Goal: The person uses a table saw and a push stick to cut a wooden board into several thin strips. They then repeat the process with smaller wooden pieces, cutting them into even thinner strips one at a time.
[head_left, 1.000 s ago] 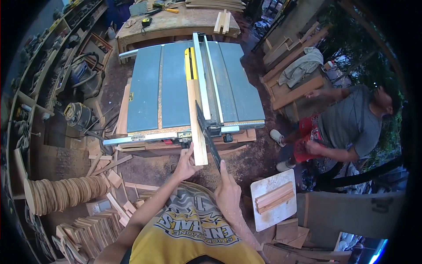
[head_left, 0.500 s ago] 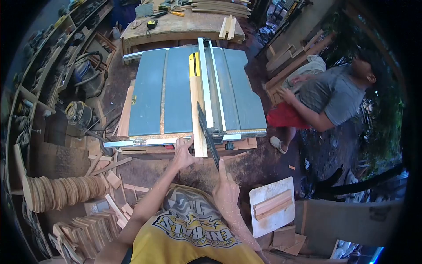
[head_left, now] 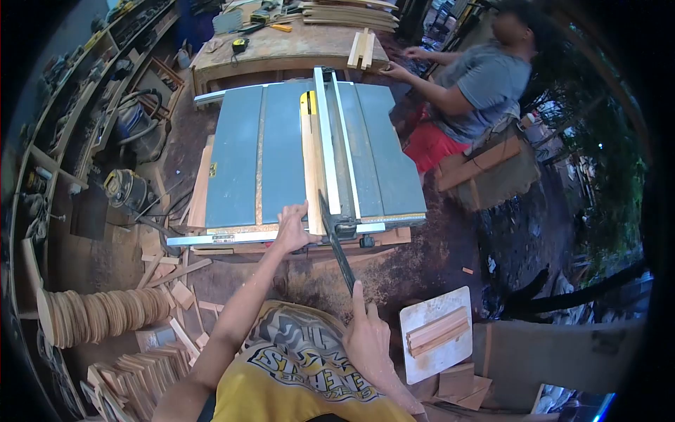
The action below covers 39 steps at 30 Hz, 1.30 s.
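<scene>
A pale wooden strip [head_left: 314, 183] lies lengthwise on the blue-grey table saw [head_left: 235, 158], against the metal fence [head_left: 326, 141]. Its far end reaches the yellow blade insert [head_left: 304, 103]. My left hand [head_left: 292, 228] grips the strip's near end, fingers along its left side and thumb behind the end. A long black push stick [head_left: 339, 250] is in my right hand [head_left: 368, 337], index finger stretched along it. The stick's tip touches the strip's right side, beside the fence. The blade itself is hard to make out.
A co-worker [head_left: 481, 81] in a grey shirt stands right of the saw, hands near wood strips [head_left: 362, 48] on the rear workbench [head_left: 295, 46]. Stacked wooden discs [head_left: 105, 309] and offcuts lie at left; a white board [head_left: 436, 352] bearing wood pieces is at lower right.
The wooden strip has moved forward along the fence, my left hand with it. The push stick's tip has slid back a little relative to the strip. The co-worker has moved towards the rear workbench.
</scene>
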Available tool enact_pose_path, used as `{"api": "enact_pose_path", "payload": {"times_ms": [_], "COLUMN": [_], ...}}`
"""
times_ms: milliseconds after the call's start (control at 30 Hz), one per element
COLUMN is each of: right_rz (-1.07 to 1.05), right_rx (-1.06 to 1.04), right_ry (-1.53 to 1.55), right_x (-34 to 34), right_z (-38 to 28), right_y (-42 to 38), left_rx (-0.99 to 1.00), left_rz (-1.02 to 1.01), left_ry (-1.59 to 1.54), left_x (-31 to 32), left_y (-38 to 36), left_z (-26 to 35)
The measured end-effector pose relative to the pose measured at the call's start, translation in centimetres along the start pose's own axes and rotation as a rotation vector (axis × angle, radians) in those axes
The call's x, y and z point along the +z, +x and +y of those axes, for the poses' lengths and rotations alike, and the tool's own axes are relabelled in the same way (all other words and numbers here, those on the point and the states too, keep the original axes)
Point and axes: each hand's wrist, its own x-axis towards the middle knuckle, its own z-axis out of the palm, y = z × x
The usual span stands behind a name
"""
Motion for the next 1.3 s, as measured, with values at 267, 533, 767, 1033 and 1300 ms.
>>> {"api": "enact_pose_path", "payload": {"times_ms": [267,533,767,1033,1300], "right_rz": [0.015,0.021,-0.066,0.084,0.144], "right_rx": [-0.005,0.052,0.069,0.02,0.014], "right_ry": [-0.06,-0.016,-0.063,-0.186,-0.24], "right_x": [1.7,2.1,-0.1,5.7,6.8], "right_z": [0.1,-0.9,-1.6,-1.4,-2.1], "right_y": [-0.4,1.0,0.0,2.8,6.1], "left_rx": [-0.115,-0.056,-0.01,-0.033,-0.015], "left_rz": [0.366,0.317,0.314,0.326,0.341], "left_ry": [-0.067,-0.11,-0.079,-0.083,-0.066], "left_x": [1.9,2.0,0.8,-0.4,-0.4], "left_y": [0.7,2.7,3.9,6.6,9.7], "left_z": [0.2,-1.3,-1.9,-2.9,-4.1]}}
